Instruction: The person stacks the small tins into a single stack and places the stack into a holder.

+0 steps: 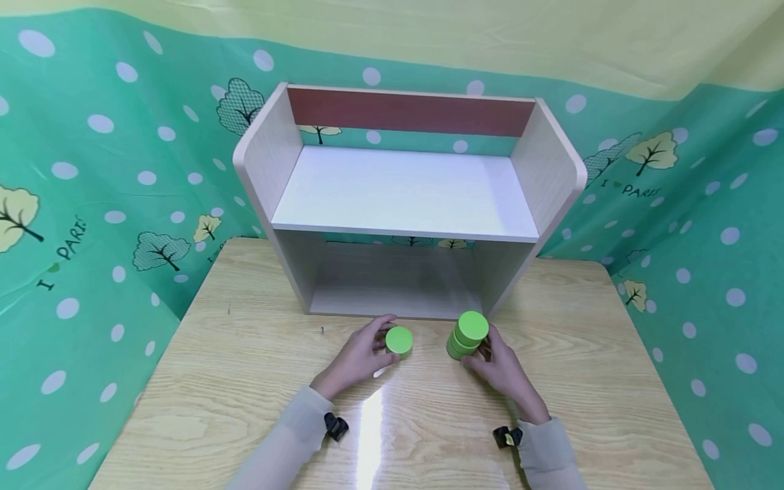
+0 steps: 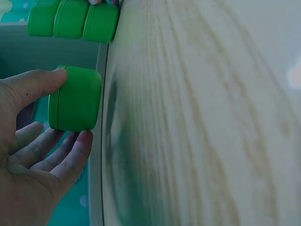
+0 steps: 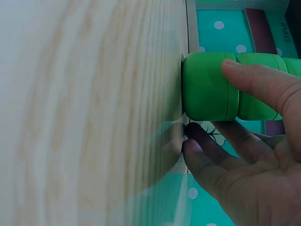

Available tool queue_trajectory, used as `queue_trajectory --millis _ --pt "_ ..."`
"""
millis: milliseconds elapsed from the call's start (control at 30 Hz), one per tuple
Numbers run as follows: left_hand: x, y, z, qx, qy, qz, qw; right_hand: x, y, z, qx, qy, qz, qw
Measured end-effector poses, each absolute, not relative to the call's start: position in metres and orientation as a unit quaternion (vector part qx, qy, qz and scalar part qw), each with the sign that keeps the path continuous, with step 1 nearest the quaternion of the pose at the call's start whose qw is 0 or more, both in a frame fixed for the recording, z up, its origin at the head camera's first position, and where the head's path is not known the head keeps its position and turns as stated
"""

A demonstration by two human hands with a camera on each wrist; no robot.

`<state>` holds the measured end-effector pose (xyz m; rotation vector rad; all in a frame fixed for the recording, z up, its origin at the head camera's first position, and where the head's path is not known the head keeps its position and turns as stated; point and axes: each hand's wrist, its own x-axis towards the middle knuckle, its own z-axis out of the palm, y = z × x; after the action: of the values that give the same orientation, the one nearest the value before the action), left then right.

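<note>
My left hand (image 1: 361,357) holds a small round green tin (image 1: 399,340) with a lid seam. In the left wrist view its thumb lies on one side of the tin (image 2: 77,99), fingertips on the other. Whether that tin touches the table is hard to tell. To the right, three similar tins (image 1: 471,329) form an upright stack, its bottom on the table. My right hand (image 1: 503,367) grips this stack low down. In the right wrist view the thumb crosses the seam near the lowest tin (image 3: 207,87), with the fingers along the opposite side.
A pale two-level shelf unit (image 1: 404,194) with a dark red back strip stands just behind the tins. Its lower compartment (image 1: 398,279) faces the hands. Wood-grain tabletop (image 1: 202,381) spreads around, and a green dotted curtain (image 1: 79,204) hangs behind and at the sides.
</note>
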<state>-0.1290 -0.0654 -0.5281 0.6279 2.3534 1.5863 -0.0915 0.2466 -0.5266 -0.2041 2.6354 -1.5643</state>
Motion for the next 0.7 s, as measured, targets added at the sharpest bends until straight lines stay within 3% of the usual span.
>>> queue_trajectory --millis 700 --pt "-0.137 -0.06 -0.502 0.239 0.804 0.534 0.106 -0.092 0.247 -0.527 -0.067 0.857 -0.509 0.035"
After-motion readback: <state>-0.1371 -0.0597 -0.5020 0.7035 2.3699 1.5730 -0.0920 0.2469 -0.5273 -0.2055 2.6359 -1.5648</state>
